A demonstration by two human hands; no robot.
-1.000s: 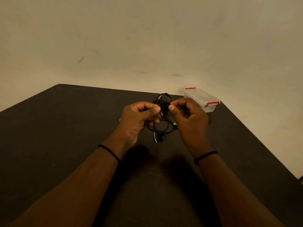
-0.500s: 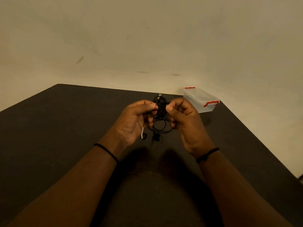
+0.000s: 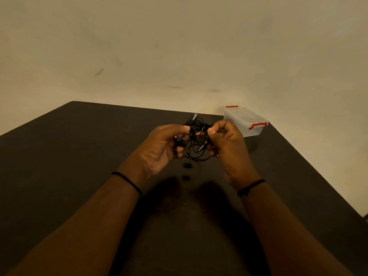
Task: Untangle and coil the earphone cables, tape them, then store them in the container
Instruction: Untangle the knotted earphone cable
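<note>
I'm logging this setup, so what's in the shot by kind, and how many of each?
Hands: 2, left hand and right hand
Wristbands: 2
Earphone cable tangle: 1
Container: 1
Table: 1
Total: 7

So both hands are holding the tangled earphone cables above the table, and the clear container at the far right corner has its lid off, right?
Not quite. In the head view the container has its lid on, with the red clips at both ends. The rest holds: the left hand and right hand hold the tangled earphone cables above the table.
</note>
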